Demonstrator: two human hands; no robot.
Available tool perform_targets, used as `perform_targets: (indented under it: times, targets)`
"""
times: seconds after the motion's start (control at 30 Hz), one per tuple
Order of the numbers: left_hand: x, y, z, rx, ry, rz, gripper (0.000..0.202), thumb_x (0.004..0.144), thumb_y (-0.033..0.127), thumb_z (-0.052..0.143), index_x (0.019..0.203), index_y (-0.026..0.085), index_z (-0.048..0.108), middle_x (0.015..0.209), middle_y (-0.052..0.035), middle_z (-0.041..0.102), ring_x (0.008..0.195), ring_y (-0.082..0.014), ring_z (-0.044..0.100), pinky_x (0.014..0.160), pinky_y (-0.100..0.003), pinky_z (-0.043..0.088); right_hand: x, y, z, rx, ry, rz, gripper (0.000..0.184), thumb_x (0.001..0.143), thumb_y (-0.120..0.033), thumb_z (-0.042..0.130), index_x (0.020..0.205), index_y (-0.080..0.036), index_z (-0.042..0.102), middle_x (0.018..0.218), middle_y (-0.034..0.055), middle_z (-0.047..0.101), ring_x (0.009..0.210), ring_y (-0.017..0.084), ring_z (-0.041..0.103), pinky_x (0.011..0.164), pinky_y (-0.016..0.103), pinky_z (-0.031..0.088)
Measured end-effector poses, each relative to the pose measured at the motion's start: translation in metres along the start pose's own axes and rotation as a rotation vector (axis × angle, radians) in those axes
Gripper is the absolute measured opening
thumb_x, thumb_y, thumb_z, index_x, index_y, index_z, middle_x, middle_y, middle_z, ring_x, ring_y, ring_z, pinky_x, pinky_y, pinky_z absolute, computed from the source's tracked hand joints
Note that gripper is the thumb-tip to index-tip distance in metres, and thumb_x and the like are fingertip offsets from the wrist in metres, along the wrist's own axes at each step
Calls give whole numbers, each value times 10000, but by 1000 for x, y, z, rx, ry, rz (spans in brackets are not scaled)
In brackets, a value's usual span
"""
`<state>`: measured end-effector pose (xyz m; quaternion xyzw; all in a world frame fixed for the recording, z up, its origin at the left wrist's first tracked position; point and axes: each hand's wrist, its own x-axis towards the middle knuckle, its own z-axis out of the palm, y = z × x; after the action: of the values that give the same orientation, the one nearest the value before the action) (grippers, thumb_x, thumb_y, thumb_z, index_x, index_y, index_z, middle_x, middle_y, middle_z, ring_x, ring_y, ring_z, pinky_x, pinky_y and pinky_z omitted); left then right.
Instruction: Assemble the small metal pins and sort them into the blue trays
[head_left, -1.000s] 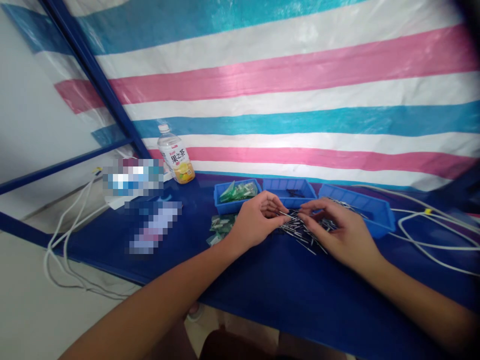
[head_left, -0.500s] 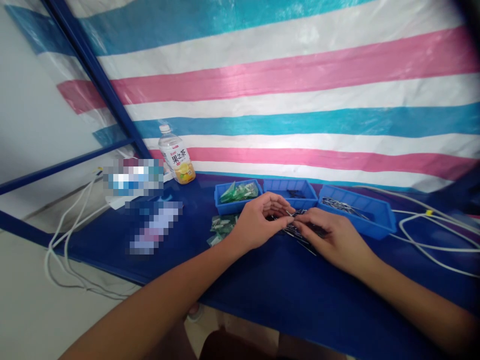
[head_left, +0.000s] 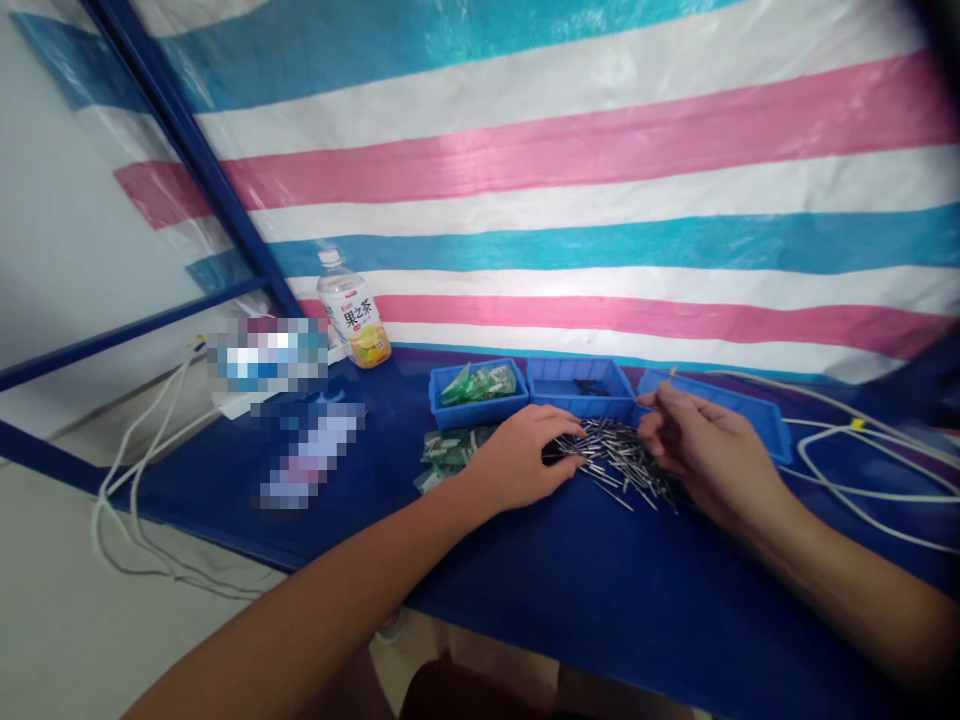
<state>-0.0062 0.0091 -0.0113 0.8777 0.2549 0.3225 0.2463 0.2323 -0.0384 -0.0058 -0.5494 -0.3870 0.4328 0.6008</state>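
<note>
Leftward, looped white cables hang by a dark-blue metal frame against a pale wall. Right of it, a clear plastic bottle with a white-and-yellow label stands on a glossy dark-blue tabletop, backed by a pink, white and blue striped plastic sheet. Three blue plastic trays run along the back, the leftmost holding green packets. The left hand, thumb and fingers parted, curves around the left edge of a loose heap of thin silvery metal rods. Beyond the heap's right side, the right hand pinches a slim rod before the rightmost tray.
</note>
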Motion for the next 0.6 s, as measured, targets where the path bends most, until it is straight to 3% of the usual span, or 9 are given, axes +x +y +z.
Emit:
perform_targets:
  times: [0.07,0.23,0.47,0.6]
  targets:
    - [-1,-4,3,47,-42,2,323,929,280,782,1242,201,773,1365,-127,754,1260,-308,691,1115,-497,534,1,0,-1,27,-2,46,423,909,-628,765,931,-208,722,628,8,648,453,120,509,348,209,302]
    - [0,-11,5,110,-95,-16,231,967,240,722,1181,215,804,1232,-92,817,1140,-285,739,1030,-466,567,-3,-3,2,17,-69,63,437,915,-634,752,853,-204,708,606,14,645,436,124,523,364,227,356]
    - [0,-8,4,29,4,-49,276,917,114,708,1149,226,809,1158,-43,843,1066,-242,776,1013,-423,597,-9,-4,5,-115,-172,-41,445,974,-653,665,895,-217,696,632,17,663,471,138,549,417,248,404]
    - [2,-2,0,-9,73,-76,227,918,124,721,1079,243,830,1102,-24,852,1033,-226,784,1007,-403,603,-12,-4,1,-370,-252,-169,467,1024,-656,603,867,-229,709,681,25,697,535,151,586,477,270,441]
